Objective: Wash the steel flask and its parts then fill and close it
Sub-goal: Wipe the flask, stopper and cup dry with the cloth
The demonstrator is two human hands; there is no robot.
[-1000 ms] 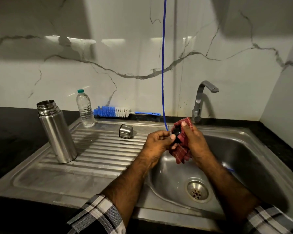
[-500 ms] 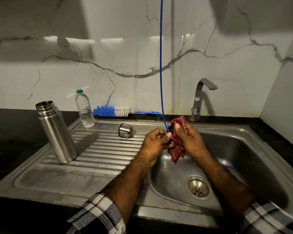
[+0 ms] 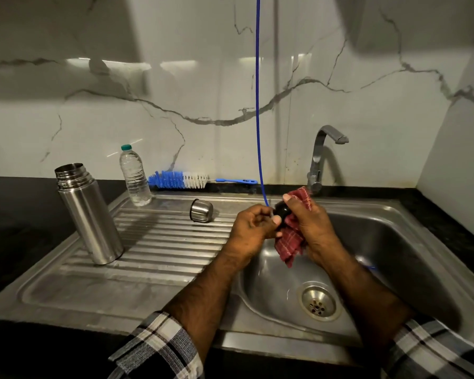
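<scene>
The open steel flask (image 3: 89,214) stands upright on the ribbed drainboard (image 3: 159,242) at the left. Its steel cup lid (image 3: 201,210) lies on its side farther back on the drainboard. Over the sink basin's left edge my left hand (image 3: 253,228) grips a small black stopper (image 3: 282,210). My right hand (image 3: 311,228) presses a red checked cloth (image 3: 290,247) around the stopper, thumb on top. Most of the stopper is hidden by fingers and cloth.
A clear plastic water bottle (image 3: 134,176) and a blue-and-white bottle brush (image 3: 186,180) sit at the back of the drainboard. The tap (image 3: 319,157) is behind the basin (image 3: 381,258), whose drain (image 3: 318,303) is below my hands. A thin blue cord (image 3: 257,105) hangs down to my hands.
The cloth shifted on the stopper as both hands turned slightly; the black stopper shows more between the thumbs now. Flask, lid, bottle and brush stayed put.
</scene>
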